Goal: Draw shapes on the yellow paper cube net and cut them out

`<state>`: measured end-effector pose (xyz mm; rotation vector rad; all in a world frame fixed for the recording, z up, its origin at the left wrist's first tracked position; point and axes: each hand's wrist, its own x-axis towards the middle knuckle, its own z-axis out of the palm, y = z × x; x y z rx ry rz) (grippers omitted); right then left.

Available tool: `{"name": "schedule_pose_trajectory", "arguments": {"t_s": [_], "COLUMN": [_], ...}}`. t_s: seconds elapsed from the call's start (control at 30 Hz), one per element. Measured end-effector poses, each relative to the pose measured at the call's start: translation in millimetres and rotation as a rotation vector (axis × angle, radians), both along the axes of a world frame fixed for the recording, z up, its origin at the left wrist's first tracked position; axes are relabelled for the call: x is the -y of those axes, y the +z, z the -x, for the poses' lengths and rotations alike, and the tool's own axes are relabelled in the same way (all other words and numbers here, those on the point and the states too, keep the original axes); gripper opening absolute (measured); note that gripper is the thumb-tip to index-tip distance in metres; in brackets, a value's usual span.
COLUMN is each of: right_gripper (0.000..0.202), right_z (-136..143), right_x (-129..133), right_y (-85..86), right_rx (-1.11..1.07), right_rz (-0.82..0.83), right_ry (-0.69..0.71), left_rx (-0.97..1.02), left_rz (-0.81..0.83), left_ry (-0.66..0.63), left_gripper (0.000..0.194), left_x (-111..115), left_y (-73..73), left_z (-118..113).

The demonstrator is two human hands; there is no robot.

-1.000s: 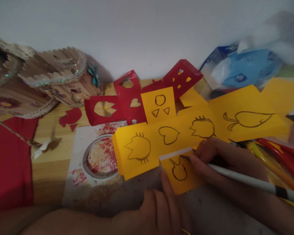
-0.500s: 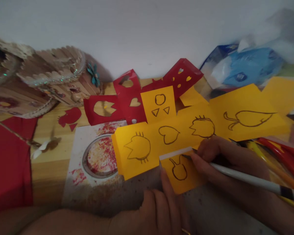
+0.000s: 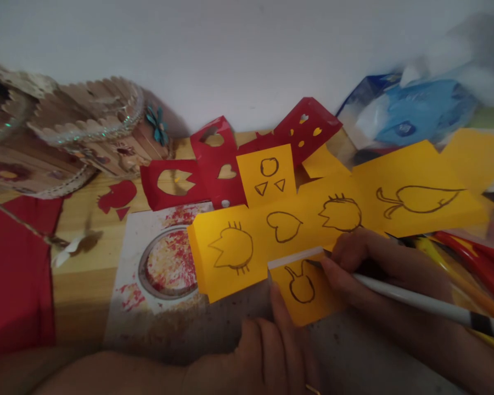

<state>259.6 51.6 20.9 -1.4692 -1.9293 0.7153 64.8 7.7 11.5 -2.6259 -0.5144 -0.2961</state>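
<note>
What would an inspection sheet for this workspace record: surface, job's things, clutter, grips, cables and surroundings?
Surface: wooden table; stained white board partly under the yellow paper.
Job's things: yellow paper bears dark outlines; white marker has its tip at the lower flap.
Clutter: red cut-out paper behind; red handle at right.
Grips: right hand holds the marker; left hand touches the flap with a finger.
Cables: nothing seen.
Surroundings: wooden craft at left, blue packet at right, pale wall behind.
</note>
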Motion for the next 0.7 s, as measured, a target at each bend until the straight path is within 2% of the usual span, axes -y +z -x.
{"name": "schedule_pose_trajectory", "arguments": {"t_s": [0.7], "right_gripper": [0.027], "right_z": [-4.4], "right_x": [1.5], "right_y": [-1.4], "right_rx": [-0.004], "right_rz": [0.058], "right_ry": [0.079], "left_rx": [0.007], "left_rz": [0.004], "left_ry": [-0.011], "left_gripper": [0.02], "left_x": [-0.6], "left_y": [-0.3], "left_z": [0.2]}}
